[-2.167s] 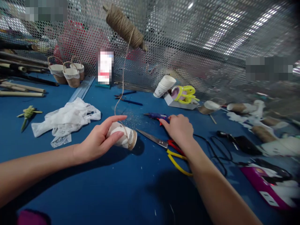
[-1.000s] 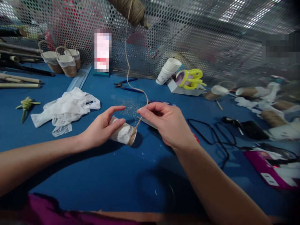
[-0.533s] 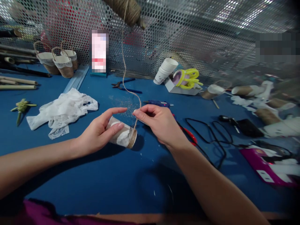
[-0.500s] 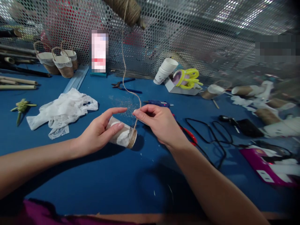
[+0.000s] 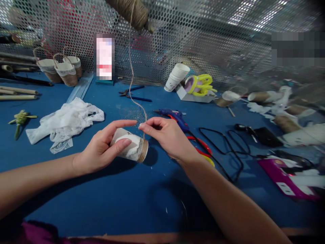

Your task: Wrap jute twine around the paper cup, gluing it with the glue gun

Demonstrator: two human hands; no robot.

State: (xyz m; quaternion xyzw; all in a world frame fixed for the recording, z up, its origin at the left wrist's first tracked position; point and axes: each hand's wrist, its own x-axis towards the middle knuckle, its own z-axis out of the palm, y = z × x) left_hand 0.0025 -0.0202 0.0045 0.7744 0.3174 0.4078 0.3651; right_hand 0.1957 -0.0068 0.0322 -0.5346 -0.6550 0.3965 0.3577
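Note:
A white paper cup (image 5: 132, 151) lies tilted on its side above the blue table, with brown twine wound around the end that points right. My left hand (image 5: 101, 145) grips it from the left, thumb across the wall and index finger stretched out above it. From the wound end a strand of twine (image 5: 139, 104) runs up past my right hand (image 5: 165, 135) to a large spool (image 5: 132, 13) at the top. My right thumb and index finger pinch this strand just above the cup. The other right fingers are curled and partly hidden.
White lace (image 5: 68, 118) is heaped at left, near three twine-covered cups with handles (image 5: 67, 73). Pliers (image 5: 138, 96) lie behind my hands. A blue glue gun (image 5: 175, 117), scissors (image 5: 203, 144) and a black cable (image 5: 236, 156) are at right. Stacked paper cups (image 5: 177, 76) lean behind.
The cup has turned slightly in my left hand, and its wound end shows more. My right hand has shifted slightly left and down with the strand. The whole view has moved a little.

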